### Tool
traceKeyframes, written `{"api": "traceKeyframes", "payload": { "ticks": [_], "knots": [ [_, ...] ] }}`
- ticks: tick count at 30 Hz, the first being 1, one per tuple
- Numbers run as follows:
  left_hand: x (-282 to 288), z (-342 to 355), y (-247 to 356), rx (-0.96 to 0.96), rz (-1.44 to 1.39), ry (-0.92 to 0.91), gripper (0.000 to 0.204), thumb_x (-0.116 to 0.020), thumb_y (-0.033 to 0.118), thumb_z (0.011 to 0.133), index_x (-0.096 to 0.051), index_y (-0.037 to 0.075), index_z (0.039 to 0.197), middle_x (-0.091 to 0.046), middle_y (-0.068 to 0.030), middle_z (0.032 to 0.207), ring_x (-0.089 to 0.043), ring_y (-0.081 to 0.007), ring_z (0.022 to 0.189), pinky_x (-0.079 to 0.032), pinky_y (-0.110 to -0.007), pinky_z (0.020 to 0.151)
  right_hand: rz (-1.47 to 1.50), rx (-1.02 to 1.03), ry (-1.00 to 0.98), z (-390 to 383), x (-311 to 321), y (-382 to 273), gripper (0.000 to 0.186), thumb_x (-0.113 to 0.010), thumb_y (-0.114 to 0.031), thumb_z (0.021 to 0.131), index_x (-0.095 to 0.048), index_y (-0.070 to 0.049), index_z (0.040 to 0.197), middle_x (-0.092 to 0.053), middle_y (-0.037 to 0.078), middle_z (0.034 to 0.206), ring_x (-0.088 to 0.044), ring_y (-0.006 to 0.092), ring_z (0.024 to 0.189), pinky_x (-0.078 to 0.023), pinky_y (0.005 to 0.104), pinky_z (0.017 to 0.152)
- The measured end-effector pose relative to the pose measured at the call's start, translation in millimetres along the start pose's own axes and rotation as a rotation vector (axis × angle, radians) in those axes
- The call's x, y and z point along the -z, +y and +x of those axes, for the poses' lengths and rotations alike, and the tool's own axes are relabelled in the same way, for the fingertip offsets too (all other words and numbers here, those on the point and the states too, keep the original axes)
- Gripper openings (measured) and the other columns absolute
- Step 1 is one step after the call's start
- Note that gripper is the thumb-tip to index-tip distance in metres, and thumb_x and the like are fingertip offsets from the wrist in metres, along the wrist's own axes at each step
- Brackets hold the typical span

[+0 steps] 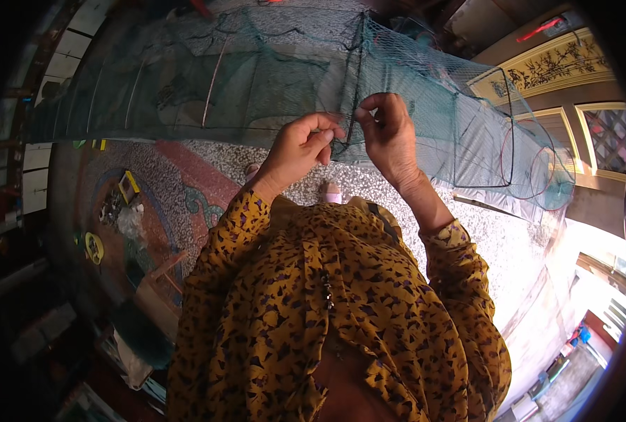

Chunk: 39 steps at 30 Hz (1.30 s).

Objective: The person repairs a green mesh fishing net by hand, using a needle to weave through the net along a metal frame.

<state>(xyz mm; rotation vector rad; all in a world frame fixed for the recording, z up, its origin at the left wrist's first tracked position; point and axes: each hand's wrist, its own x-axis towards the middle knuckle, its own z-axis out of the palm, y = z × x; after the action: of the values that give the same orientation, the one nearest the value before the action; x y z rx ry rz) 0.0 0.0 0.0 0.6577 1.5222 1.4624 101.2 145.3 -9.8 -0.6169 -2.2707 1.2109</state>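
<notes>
A long green mesh net trap [285, 81] stretches from left to right across the far side, spread over dark rectangular frames. My left hand [304, 146] is at its near edge with thumb and fingers pinched together. Just to the right, my right hand [389, 137] is raised in front of the mesh, thumb and forefinger pressed together. Between the two hands runs a dark upright frame bar [350, 130] of the net. Whatever the fingertips pinch is too fine to make out.
Below the net lies a speckled floor [250, 156] with a red band; my feet stand there. Left on the floor are a yellow-edged box [128, 186] and a round yellow object [93, 247]. Wooden panels with gold trim [556, 67] stand at the far right.
</notes>
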Motion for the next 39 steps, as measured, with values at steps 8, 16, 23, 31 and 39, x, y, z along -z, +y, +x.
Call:
{"api": "traceKeyframes", "payload": {
  "ticks": [8, 16, 23, 31, 39],
  "knots": [
    [-14.6, -2.3, -14.0, -0.11, 0.111, 0.034, 0.01, -0.048, 0.004, 0.095, -0.057, 0.0, 0.097, -0.052, -0.0001, 0.072, -0.051, -0.0069, 0.06, -0.042, -0.021, 0.054, -0.585, 0.324, -0.138, 15.4, 8.5, -21.6, 0.014, -0.07, -0.013, 0.074, -0.064, -0.008, 0.085, -0.056, 0.007, 0.094, -0.058, 0.0286, 0.082, -0.05, 0.0369, 0.07],
    [-15.7, 0.6, 11.3, -0.162, 0.415, 0.044, 0.021, -0.055, 0.004, 0.091, -0.049, 0.001, 0.111, -0.055, -0.0032, 0.085, -0.052, -0.0105, 0.06, -0.045, -0.027, 0.056, 0.036, 0.52, 0.139, 60.1, -5.7, -68.6, 0.013, -0.065, -0.019, 0.084, -0.06, -0.008, 0.089, -0.061, 0.006, 0.079, -0.058, 0.0226, 0.074, -0.047, 0.035, 0.067],
    [-34.7, 20.3, -1.0, -0.373, 0.325, 0.024, 0.05, -0.052, 0.003, 0.092, -0.033, 0.006, 0.138, -0.047, -0.0053, 0.132, -0.042, -0.0048, 0.063, -0.04, -0.021, 0.059, 0.625, 0.665, 0.366, 53.7, 133.6, -127.8, 0.023, -0.04, -0.018, 0.1, -0.054, -0.002, 0.092, -0.056, 0.009, 0.077, -0.054, 0.0175, 0.064, -0.045, 0.0289, 0.056],
    [-12.7, 20.6, 0.4, -0.291, 0.07, -0.106, 0.023, -0.053, 0.003, 0.092, -0.058, 0.004, 0.114, -0.061, -0.0006, 0.105, -0.043, -0.0028, 0.062, -0.041, -0.018, 0.059, 0.64, 0.626, 0.24, 35.6, 126.9, -119.6, 0.019, -0.04, -0.015, 0.1, -0.055, -0.005, 0.098, -0.055, 0.007, 0.076, -0.038, 0.0072, 0.05, -0.03, 0.0189, 0.042],
    [-3.0, -1.5, 1.3, -0.466, 0.481, -0.033, 0.011, -0.052, 0.005, 0.094, -0.063, 0.002, 0.094, -0.06, -0.0027, 0.096, -0.048, -0.0061, 0.062, -0.041, -0.022, 0.056, -0.487, 0.302, -0.174, 11.2, 88.3, -33.0, 0.007, -0.063, -0.008, 0.082, -0.061, -0.011, 0.088, -0.061, 0.006, 0.084, -0.06, 0.0256, 0.085, -0.05, 0.0358, 0.073]
  ]
}}
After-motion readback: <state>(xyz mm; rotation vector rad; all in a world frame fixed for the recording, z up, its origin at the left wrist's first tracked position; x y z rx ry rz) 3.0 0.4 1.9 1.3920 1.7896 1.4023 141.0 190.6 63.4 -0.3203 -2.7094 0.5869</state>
